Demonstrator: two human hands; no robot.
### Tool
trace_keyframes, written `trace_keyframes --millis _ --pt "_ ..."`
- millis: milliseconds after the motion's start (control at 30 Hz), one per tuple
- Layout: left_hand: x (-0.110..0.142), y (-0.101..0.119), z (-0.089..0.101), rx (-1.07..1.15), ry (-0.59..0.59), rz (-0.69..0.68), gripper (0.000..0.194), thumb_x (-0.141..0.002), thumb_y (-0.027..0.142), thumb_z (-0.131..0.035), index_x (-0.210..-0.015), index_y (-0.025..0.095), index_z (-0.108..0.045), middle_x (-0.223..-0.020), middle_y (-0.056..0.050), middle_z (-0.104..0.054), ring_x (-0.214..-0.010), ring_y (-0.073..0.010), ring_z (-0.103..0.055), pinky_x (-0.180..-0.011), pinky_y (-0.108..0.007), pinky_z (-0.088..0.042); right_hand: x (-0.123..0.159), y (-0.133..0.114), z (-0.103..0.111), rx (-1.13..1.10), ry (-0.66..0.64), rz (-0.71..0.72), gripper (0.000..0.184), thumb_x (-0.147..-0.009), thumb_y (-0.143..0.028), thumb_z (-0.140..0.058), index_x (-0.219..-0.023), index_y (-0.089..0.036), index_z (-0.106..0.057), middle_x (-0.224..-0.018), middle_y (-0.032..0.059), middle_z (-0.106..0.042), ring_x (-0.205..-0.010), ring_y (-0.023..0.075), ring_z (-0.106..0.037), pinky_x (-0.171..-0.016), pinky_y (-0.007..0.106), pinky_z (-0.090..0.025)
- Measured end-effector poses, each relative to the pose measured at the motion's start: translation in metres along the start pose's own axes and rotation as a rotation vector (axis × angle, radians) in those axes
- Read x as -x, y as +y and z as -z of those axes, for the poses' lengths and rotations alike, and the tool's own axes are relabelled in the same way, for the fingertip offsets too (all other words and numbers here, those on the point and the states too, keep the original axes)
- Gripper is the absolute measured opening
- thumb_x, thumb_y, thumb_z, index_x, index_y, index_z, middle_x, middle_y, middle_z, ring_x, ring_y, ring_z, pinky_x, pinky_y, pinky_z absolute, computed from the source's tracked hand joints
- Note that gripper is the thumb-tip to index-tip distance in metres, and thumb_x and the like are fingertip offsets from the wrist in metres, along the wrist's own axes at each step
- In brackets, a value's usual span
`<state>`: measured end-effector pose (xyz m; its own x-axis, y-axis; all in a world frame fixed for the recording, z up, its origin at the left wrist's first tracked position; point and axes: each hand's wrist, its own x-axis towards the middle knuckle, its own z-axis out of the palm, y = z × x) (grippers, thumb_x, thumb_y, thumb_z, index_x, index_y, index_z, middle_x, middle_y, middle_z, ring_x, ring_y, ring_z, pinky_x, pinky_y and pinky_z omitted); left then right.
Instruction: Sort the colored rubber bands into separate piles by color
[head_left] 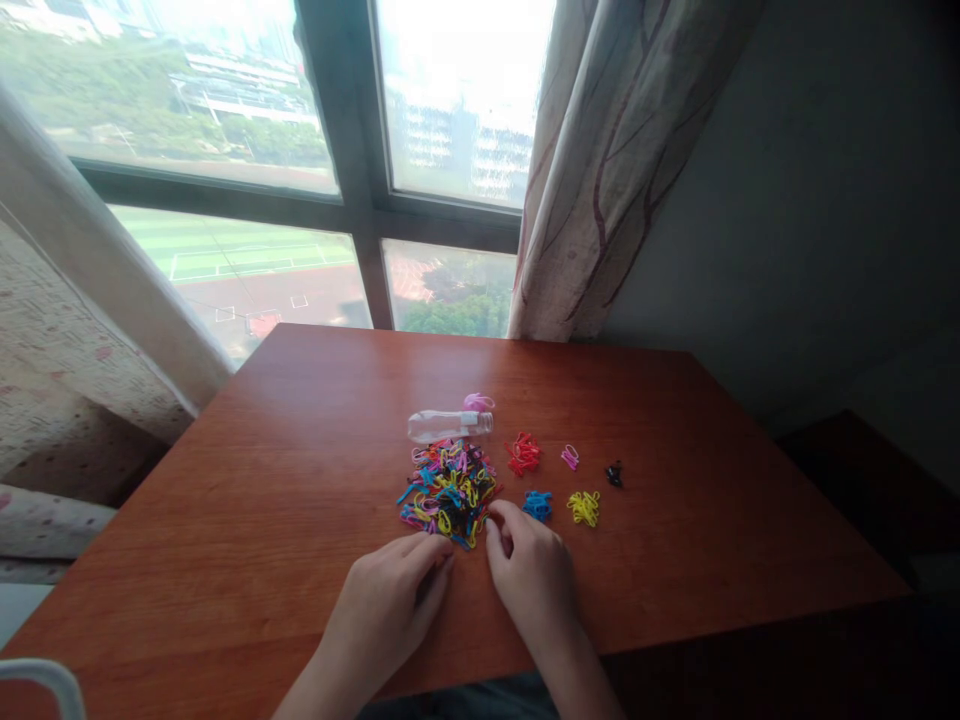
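Note:
A mixed pile of small coloured loops, in yellow, blue, black, pink and red, lies mid-table; they look like small elastics or plastic pins, too small to tell. At its near edge my left hand is closed, with thumb and forefinger drawn together. My right hand pinches at the pile's right edge; whatever either hand holds cannot be made out. Sorted by colour on the right are red loops, blue loops, yellow loops, a few pink loops and black loops.
Behind the pile a clear plastic bottle lies on its side, with a pink round item beside it. The wooden table reaches the window and curtains. A white curved rail shows at lower left.

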<state>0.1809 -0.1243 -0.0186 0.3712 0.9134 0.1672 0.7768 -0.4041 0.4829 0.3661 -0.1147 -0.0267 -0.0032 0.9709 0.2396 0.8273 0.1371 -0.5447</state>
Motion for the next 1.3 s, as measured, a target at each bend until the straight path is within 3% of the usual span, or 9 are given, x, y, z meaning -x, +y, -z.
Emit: trace_keyframes --millis 200,533,700,933,1300 --pt "0.001 0.000 0.000 0.004 -0.017 0.001 0.019 -0.095 0.022 -0.045 -0.093 0.024 -0.064 -0.088 -0.002 -0.073 -0.078 -0.0181 -0.070 -0.068 -0.025 -0.051 0.002 0.003 0.000 -0.054 0.010 0.019 0.016 -0.091 -0.017 -0.052 -0.086 -0.022 -0.066 -0.073 0.0004 -0.069 -0.065 0.0152 -0.065 -0.061 0.023 -0.039" --pt "0.001 0.000 0.000 -0.009 -0.006 -0.004 0.019 -0.095 0.022 -0.045 -0.093 0.025 -0.064 -0.088 -0.002 -0.074 -0.077 -0.0182 -0.071 -0.066 -0.025 -0.050 0.021 0.013 0.009 -0.173 0.049 -0.020 0.023 -0.096 -0.029 -0.049 -0.085 -0.021 -0.067 -0.069 0.0014 -0.067 -0.059 0.0150 -0.062 -0.058 0.023 -0.043" --pt "0.001 -0.002 0.000 -0.005 -0.013 -0.013 0.019 -0.095 0.022 -0.044 -0.093 0.024 -0.063 -0.087 -0.002 -0.073 -0.076 -0.0181 -0.070 -0.065 -0.025 -0.050 0.026 0.041 0.022 -0.178 0.153 -0.093 0.028 -0.096 -0.040 -0.051 -0.086 -0.020 -0.069 -0.066 0.0018 -0.066 -0.056 0.0150 -0.061 -0.057 0.023 -0.046" --pt "0.002 -0.004 -0.002 -0.010 -0.017 -0.005 0.019 -0.095 0.023 -0.045 -0.095 0.025 -0.063 -0.091 -0.002 -0.074 -0.079 -0.0188 -0.071 -0.067 -0.026 -0.051 0.022 0.097 0.052 0.011 0.312 -0.259 0.040 -0.091 -0.055 -0.053 -0.088 -0.019 -0.071 -0.065 0.0037 -0.066 -0.057 0.0176 -0.063 -0.055 0.024 -0.045" --pt "0.002 -0.006 -0.003 -0.014 0.021 -0.042 0.019 -0.095 0.022 -0.045 -0.094 0.024 -0.064 -0.088 -0.002 -0.074 -0.076 -0.0184 -0.071 -0.065 -0.026 -0.051 0.020 0.108 0.054 0.017 0.264 -0.304 0.041 -0.090 -0.056 -0.051 -0.089 -0.020 -0.071 -0.066 0.0023 -0.067 -0.058 0.0182 -0.064 -0.057 0.025 -0.045"
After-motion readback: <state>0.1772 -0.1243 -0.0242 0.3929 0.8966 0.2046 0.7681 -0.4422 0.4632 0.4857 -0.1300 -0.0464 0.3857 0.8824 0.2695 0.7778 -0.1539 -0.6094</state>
